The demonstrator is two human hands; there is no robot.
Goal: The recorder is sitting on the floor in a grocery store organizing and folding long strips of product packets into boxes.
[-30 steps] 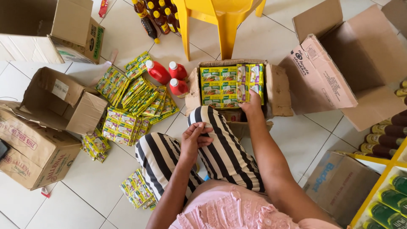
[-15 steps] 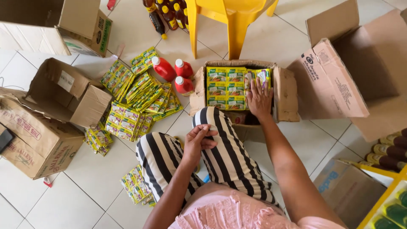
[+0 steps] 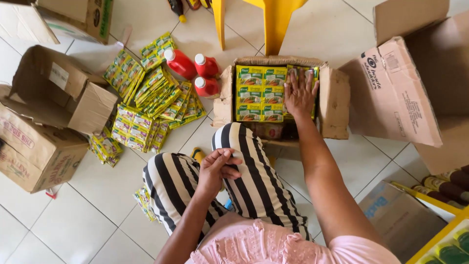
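Two hands: right hand [image 3: 299, 93] now flat, fingers spread, pressing yellow-green packets [image 3: 254, 93] in open carton [image 3: 337, 100], having reached further in; left hand [image 3: 217, 168] loosely curled, empty, on striped knee [image 3: 254, 181].

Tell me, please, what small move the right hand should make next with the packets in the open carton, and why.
Probably press the rightmost packets down level. The right hand lies flat on them inside the carton, and they seem to sit higher than the neat yellow-green rows beside them. The left hand rests on the striped knee.
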